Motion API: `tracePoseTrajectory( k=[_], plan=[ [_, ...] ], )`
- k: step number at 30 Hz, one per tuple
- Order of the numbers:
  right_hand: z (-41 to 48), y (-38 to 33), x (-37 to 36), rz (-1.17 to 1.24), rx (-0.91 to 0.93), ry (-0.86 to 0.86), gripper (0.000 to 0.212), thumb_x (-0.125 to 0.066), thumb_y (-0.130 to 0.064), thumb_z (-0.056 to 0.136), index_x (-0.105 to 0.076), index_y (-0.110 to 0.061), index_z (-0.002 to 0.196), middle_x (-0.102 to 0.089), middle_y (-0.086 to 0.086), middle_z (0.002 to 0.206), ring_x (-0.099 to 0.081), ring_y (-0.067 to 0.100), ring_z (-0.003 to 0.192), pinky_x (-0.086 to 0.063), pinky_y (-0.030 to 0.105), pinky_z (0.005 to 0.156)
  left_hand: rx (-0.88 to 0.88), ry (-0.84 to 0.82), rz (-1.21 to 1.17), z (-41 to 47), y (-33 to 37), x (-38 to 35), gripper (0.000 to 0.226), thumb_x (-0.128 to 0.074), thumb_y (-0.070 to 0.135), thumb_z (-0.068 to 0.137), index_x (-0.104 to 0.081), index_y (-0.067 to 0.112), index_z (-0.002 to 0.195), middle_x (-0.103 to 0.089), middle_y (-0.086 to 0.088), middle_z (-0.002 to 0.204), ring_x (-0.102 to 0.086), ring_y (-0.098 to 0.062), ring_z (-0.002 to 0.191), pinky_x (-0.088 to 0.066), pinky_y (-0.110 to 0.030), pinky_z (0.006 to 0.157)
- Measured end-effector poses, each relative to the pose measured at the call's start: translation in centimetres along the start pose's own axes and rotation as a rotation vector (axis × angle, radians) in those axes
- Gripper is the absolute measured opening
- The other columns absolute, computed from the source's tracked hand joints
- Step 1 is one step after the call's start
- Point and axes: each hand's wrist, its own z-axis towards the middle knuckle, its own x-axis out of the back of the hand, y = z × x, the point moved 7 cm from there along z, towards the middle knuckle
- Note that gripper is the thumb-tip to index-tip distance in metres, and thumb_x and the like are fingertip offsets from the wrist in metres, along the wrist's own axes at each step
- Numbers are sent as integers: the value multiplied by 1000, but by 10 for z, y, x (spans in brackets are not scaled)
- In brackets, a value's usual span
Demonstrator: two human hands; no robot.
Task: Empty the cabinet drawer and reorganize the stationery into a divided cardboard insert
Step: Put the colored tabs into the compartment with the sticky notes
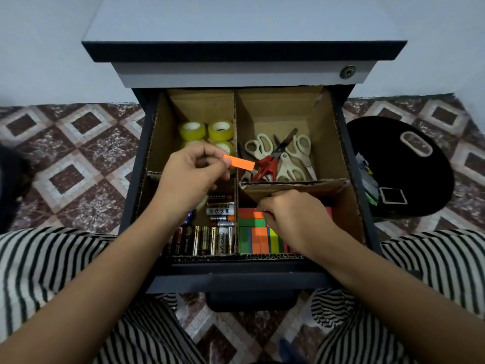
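Pinching one end of an orange paper strip [238, 163] between thumb and fingertips, the left hand [194, 172] holds it above the far-left compartment of the cardboard insert [288, 183], which sits in the open drawer [236, 282]. The right hand [291, 216] is down in the near-right compartment, fingers curled onto the coloured strips [259, 240] packed there; the two hands are apart. The held strip looks feather-light and floppy, likely to bend or crease, so a gentle pinch at one short end seems best, then laying it flat. Four tape rolls [220, 130] lie far left, two half hidden by the hand. Scissors [278, 158] far right look like four pairs, one red-handled, though they overlap. Batteries [210, 240] near left are too crowded to count surely.
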Motion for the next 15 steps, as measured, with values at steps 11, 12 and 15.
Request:
tracePoseTrajectory(
  k=[11,12,15],
  plan=[
    [-1,-1,0,39,40,-9,31,-45,-17,95,-61,-30,118,-65,-2,109,-62,20,96,-52,34,77,9,-10,-8,-1,3,-1,9,-60,6,87,-62,14,82,-65,-7,73,-62,-2,64,-47,-16,54],
    [-1,-1,0,45,42,-12,30,-45,-19,95,-60,-29,119,-64,-2,110,-62,21,96,-52,35,78,6,-10,-8,-2,3,-1,10,-60,6,87,-62,15,82,-65,-6,73,-61,-3,65,-47,-16,54],
    [-1,1,4,94,33,-17,26,-46,-28,96,-61,-28,118,-66,-2,107,-63,17,92,-53,36,79,-3,-18,-6,-3,5,-1,12,-61,7,87,-62,16,81,-65,-4,71,-62,-8,68,-46,-17,54]
  ],
)
